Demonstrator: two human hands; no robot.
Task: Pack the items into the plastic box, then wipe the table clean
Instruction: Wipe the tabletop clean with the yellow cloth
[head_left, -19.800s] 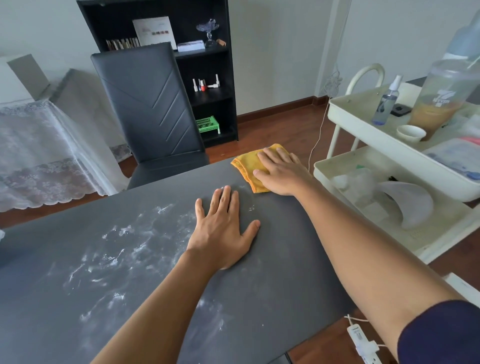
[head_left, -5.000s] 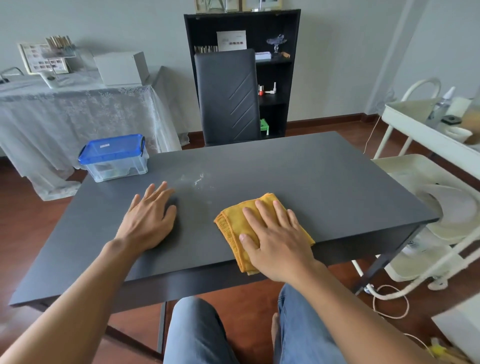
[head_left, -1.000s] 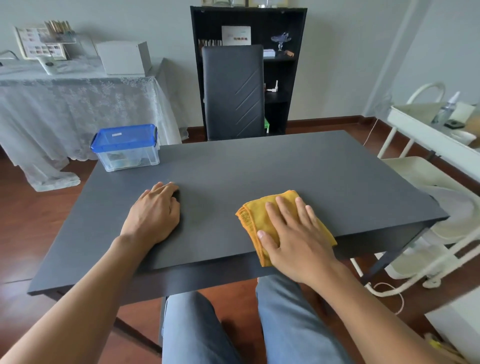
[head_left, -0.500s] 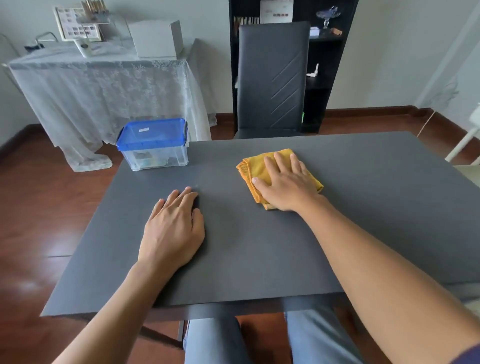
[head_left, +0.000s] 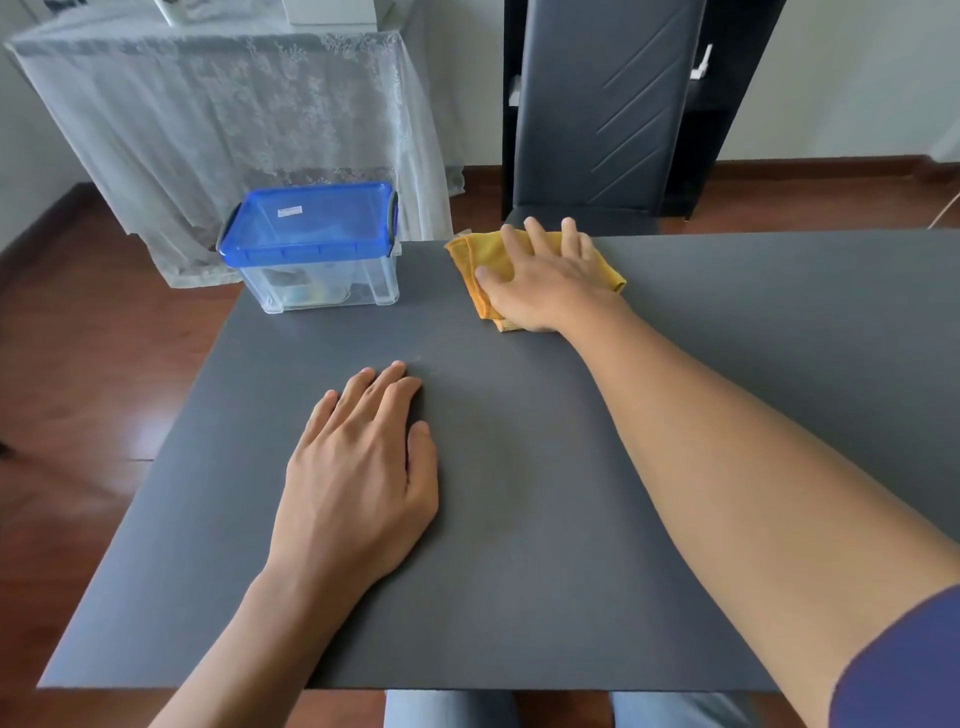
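Items show dimly through the clear plastic box (head_left: 322, 270), blue lid (head_left: 309, 221) on, at the grey table's (head_left: 519, 519) far left. Right hand (head_left: 545, 283) presses flat on the yellow cloth (head_left: 480, 260) beside it; left hand (head_left: 358, 478) rests open nearer.

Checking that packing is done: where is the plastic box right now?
In the head view the plastic box, blue lid on, stands at the table's far left corner, left of the yellow cloth.
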